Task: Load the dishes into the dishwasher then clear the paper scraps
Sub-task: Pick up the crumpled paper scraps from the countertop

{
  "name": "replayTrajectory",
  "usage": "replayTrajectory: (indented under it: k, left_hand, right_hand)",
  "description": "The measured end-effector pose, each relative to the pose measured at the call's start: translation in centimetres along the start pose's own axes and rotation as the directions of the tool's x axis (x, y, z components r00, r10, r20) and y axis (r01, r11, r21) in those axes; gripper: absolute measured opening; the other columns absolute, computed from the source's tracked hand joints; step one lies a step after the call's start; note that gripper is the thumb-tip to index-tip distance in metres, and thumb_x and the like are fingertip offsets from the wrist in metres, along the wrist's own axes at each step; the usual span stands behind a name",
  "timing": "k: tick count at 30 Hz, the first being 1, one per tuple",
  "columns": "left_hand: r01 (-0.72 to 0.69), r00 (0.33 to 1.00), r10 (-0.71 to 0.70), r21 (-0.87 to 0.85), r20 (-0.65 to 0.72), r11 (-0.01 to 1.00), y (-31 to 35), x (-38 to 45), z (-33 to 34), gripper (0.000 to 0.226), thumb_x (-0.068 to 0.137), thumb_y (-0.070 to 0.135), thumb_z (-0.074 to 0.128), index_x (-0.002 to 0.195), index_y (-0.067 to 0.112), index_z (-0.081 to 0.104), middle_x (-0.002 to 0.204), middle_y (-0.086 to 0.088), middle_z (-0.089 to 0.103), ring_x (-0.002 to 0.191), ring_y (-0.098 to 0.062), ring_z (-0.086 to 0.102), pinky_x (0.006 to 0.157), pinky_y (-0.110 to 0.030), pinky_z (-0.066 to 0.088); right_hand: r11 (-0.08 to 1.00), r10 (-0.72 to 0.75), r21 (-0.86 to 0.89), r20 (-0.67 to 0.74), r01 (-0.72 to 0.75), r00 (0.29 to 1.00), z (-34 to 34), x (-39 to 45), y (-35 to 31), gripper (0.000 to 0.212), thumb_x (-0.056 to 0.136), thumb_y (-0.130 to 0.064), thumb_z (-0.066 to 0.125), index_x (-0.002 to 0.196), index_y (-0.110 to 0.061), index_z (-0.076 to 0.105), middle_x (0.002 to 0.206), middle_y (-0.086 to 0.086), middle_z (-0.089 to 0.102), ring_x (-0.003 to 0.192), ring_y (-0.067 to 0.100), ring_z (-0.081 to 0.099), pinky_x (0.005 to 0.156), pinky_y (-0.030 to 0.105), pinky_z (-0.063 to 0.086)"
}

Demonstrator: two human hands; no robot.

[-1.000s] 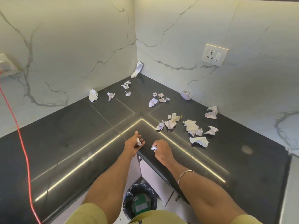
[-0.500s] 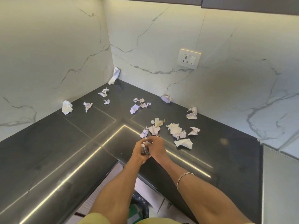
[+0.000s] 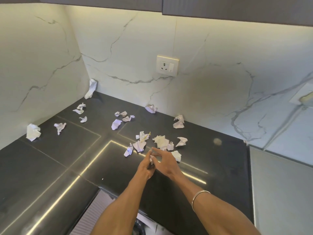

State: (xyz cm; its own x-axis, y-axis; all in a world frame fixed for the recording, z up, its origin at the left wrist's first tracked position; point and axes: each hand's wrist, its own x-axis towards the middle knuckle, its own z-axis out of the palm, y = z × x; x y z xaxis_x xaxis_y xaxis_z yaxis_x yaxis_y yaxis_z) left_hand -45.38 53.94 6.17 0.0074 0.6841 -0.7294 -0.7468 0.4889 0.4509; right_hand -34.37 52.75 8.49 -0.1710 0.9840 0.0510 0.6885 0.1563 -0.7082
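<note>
Dark countertop [image 3: 50, 167] wraps a marble corner. Left hand [image 3: 145, 168] curls round small collected scraps [image 3: 151, 159] (likely pooling them for one trip); right hand [image 3: 165, 162], fingers spread, reaches toward the main cluster [image 3: 160, 141] at twelve o'clock. Strays [image 3: 33, 132] sit at ten, open counter at nine; the front edge lies close below.

Home kitchen (black countertop [image 3: 50, 167], marble backsplash [image 3: 220, 82])

R hand [image 3: 165, 162] opened, lifting off scraps [image 3: 151, 159] in L hand [image 3: 146, 167].
</note>
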Motion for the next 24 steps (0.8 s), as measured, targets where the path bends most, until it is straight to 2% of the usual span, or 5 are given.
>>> replayTrajectory:
  k: [5, 9, 13, 18, 24]
  left_hand:
    - [-0.01, 0.998, 0.005, -0.07, -0.067, 0.997, -0.2, 1.2, 0.6, 0.02, 0.087, 0.023, 0.073, 0.081, 0.006, 0.063, 0.066, -0.008, 0.06, 0.042, -0.01, 0.052, 0.037, -0.016, 0.044]
    - [-0.018, 0.998, 0.017, -0.026, -0.057, 0.999, 0.9, 1.4, 0.4, 0.021, 0.085, 0.024, 0.075, 0.079, 0.006, 0.065, 0.066, -0.009, 0.06, 0.052, -0.013, 0.054, 0.036, -0.018, 0.044]
    - [-0.021, 0.999, 0.02, -0.01, -0.027, 1.0, 0.5, 1.3, -0.1, 0.021, 0.082, 0.026, 0.077, 0.083, 0.008, 0.066, 0.074, -0.009, 0.059, 0.057, -0.012, 0.054, 0.037, -0.018, 0.044]
    - [-0.071, 0.997, 0.071, 0.014, 0.019, 0.997, -0.2, 0.8, -1.4, 0.025, 0.08, 0.028, 0.079, 0.094, 0.008, 0.07, 0.081, -0.01, 0.064, 0.061, -0.014, 0.057, 0.044, -0.02, 0.048]
    - [-0.151, 0.987, 0.151, 0.006, -0.049, 0.988, -0.1, 0.2, -1.3, 0.019, 0.084, 0.028, 0.076, 0.091, 0.011, 0.073, 0.087, -0.011, 0.069, 0.07, -0.017, 0.064, 0.053, -0.025, 0.054]
  right_hand:
    - [0.993, -0.015, -0.112, -0.294, -0.019, 0.956, -1.3, 0.3, 2.7, 0.027, 0.091, -0.022, 0.054, 0.113, -0.028, 0.069, 0.108, -0.006, 0.069, 0.105, 0.011, 0.058, 0.089, 0.023, 0.047]
    - [0.958, 0.003, -0.281, -0.166, -0.05, 0.986, -2.0, 0.6, 5.3, 0.037, 0.078, -0.015, 0.058, 0.113, -0.023, 0.069, 0.115, -0.001, 0.066, 0.11, 0.023, 0.054, 0.091, 0.033, 0.044]
    - [0.96, 0.088, -0.266, -0.011, -0.088, 0.996, -1.1, 0.0, 6.9, 0.036, 0.085, -0.021, 0.066, 0.121, -0.025, 0.065, 0.118, -0.002, 0.058, 0.11, 0.022, 0.05, 0.091, 0.033, 0.046]
    - [0.968, 0.077, -0.233, -0.087, -0.096, 0.993, -0.8, -0.2, 6.4, 0.033, 0.081, -0.001, 0.058, 0.092, -0.027, 0.074, 0.086, -0.005, 0.06, 0.089, 0.018, 0.056, 0.067, 0.029, 0.045]
    - [0.999, 0.015, 0.034, -0.077, -0.013, 0.997, 0.0, 0.6, 3.2, 0.026, 0.085, -0.002, 0.065, 0.095, -0.023, 0.077, 0.092, -0.008, 0.072, 0.08, -0.001, 0.06, 0.071, 0.007, 0.039]
